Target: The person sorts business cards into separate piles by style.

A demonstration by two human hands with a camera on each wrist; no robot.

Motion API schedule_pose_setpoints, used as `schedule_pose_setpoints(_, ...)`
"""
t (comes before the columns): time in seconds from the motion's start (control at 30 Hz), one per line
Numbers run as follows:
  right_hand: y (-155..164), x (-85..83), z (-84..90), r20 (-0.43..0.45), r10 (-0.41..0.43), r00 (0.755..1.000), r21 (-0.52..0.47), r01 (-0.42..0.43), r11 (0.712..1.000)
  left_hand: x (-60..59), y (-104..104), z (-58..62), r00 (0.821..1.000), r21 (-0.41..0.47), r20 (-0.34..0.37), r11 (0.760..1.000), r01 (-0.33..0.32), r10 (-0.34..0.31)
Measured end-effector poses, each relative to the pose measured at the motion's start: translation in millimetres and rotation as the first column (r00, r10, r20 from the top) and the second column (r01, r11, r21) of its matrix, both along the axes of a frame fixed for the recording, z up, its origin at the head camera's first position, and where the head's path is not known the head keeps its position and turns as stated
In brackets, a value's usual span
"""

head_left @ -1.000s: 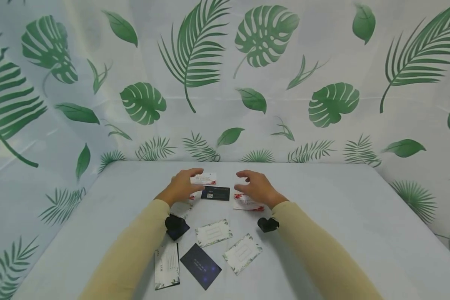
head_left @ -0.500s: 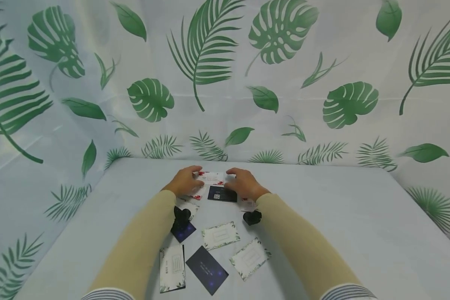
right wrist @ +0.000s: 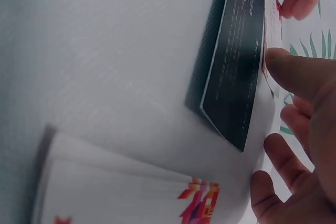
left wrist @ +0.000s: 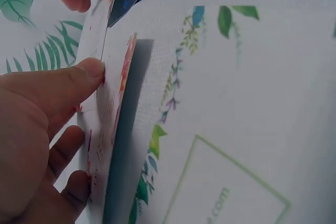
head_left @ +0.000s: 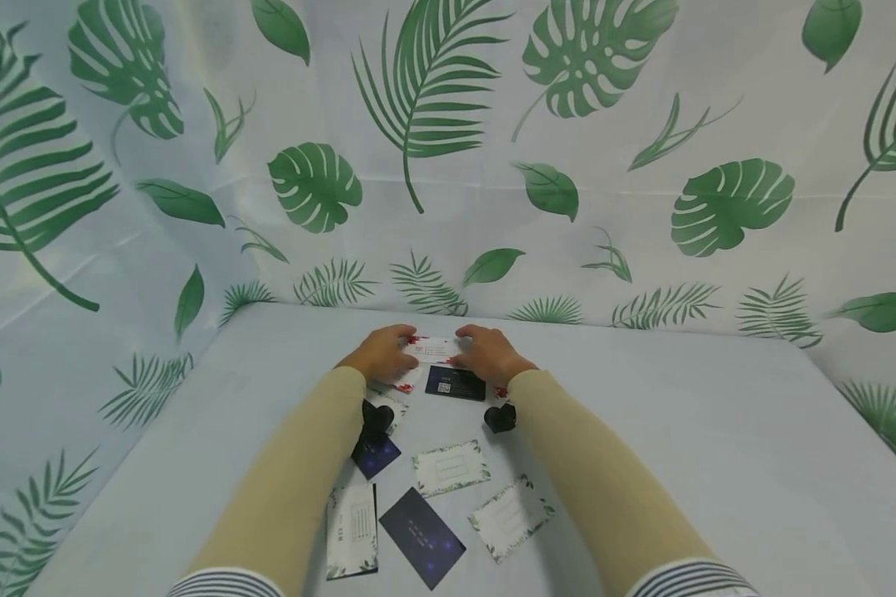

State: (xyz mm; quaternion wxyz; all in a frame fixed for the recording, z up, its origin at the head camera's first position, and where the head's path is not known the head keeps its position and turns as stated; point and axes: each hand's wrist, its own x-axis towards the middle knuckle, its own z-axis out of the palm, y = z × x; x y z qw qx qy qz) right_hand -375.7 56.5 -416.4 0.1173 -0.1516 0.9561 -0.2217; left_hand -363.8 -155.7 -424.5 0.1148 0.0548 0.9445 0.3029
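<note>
At the back of the table, a white business card (head_left: 430, 349) with red corners lies between both hands. My left hand (head_left: 383, 354) pinches its left end, with the thumb at the near edge and the fingers beyond. At the other end my right hand (head_left: 493, 355) has the same pinch, its thumb (right wrist: 281, 64) against the near edge. Just in front of the card lies a black business card (head_left: 455, 383) with a square code. Another red-and-white card (head_left: 409, 381) sits below the left hand. In the right wrist view, a small red-and-white card stack (right wrist: 126, 192) appears, mostly hidden by the sleeve from above.
Nearer on the white table (head_left: 687, 448) are white leaf-bordered cards (head_left: 451, 467), including one at right (head_left: 511, 518) and a pile at left (head_left: 353, 531). A dark blue card (head_left: 421, 537) lies among them, another (head_left: 376, 456) by the left wrist. A leaf-print cloth (head_left: 463, 207) stands behind.
The right hand has come left from above the right-hand red-and-white cards to the back card. The left hand has closed in on its other end. The head view has swung slightly right and left again nothing else shifted.
</note>
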Motion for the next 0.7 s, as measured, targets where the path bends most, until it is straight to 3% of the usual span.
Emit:
schedule_pose_setpoints(0.13, -0.3, -0.6, 0.5, 0.019, -0.006, 1.000, 0.003, 0.006, 1.000, -0.3, 1.3, 0.1, 0.999, 0.011, 0.024, 0.999, -0.030, 0.030)
schedule_pose_setpoints(0.43, -2.5, -3.5, -0.8, -0.004, 0.021, 1.000, 0.041, -0.021, 0.999, 0.3, 2.4, 4.7, 0.999, -0.007, 0.021, 1.000, -0.024, 0.024)
schedule_pose_setpoints(0.7, -0.2, -4.5, -1.1, 0.000, 0.024, 1.000, -0.018, -0.024, 1.000, -0.7, 0.6, 3.9, 1.000, 0.028, 0.024, 1.000, -0.012, 0.012)
